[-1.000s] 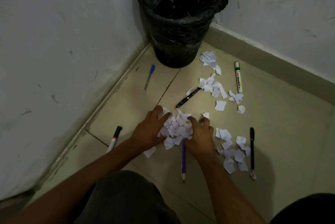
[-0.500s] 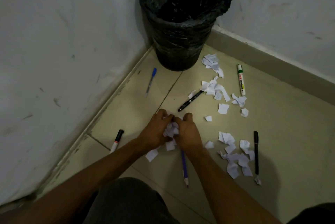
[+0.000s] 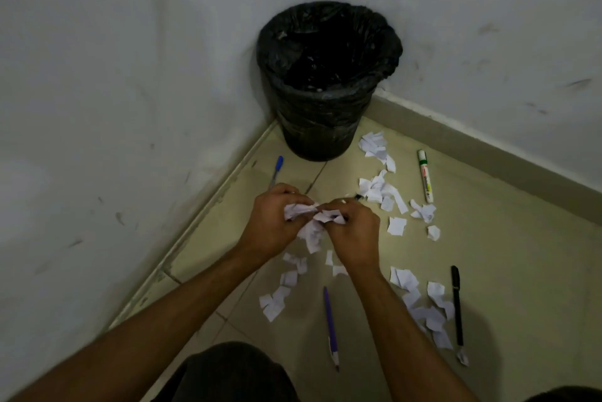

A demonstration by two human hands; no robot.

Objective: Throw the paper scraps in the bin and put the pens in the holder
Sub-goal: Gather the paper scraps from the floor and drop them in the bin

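Note:
My left hand (image 3: 273, 225) and my right hand (image 3: 353, 235) are pressed together above the floor, both shut on a bunch of white paper scraps (image 3: 311, 219). A few pieces hang or fall below them. The black-lined bin (image 3: 325, 76) stands in the wall corner just beyond my hands. Loose scraps (image 3: 381, 190) lie right of the bin; more scraps (image 3: 423, 307) lie at the lower right and some scraps (image 3: 280, 291) below my hands. On the floor lie a blue pen (image 3: 276, 170), a white marker (image 3: 425, 175), a purple pen (image 3: 330, 326) and a black pen (image 3: 457, 307). No pen holder is in view.
White walls meet behind the bin, with a skirting board (image 3: 488, 154) along the right wall. The floor is beige tile (image 3: 521, 271). My knees fill the bottom edge. Another black pen is mostly hidden behind my right hand.
My hands swept the scraps together on the floor, closed on them and lifted the bunch up toward the bin. Some pieces dropped back to the tile. The view tilted up.

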